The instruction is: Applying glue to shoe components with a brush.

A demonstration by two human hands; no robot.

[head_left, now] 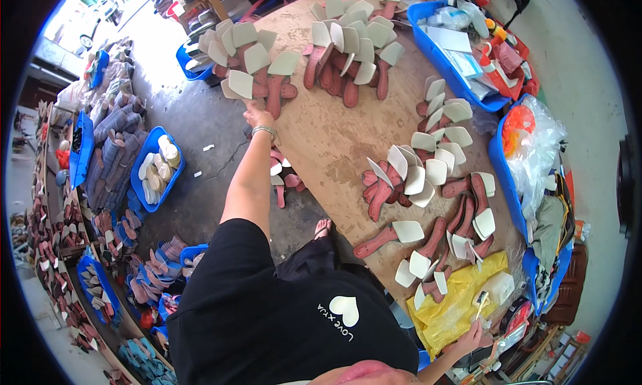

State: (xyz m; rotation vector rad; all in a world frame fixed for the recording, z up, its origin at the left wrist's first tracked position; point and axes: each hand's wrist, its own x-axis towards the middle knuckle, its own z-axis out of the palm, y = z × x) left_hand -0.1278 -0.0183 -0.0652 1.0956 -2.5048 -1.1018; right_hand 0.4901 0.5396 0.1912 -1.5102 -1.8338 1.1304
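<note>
My left hand (259,115) reaches out to the far left edge of the table, its fingers bent closed right below a pale heel pad (239,84). What the fingers hold, if anything, is too small to make out. That pad belongs to a pile of dark red shoe insoles (275,96) with cream pads on their ends. At the lower right, my right hand (470,339) is closed around a small brush (480,306) with a pale handle. The brush is over a yellow plastic bag (441,311), beside a translucent white container (496,289).
More insoles lie in clusters on the brown table (314,154). Blue bins (491,104) with plastic bags and papers line its right side. Left on the floor stand a blue basket (175,178) of pale pieces and stacked grey rolls (117,151). A foot in a sandal (322,228) shows below the table edge.
</note>
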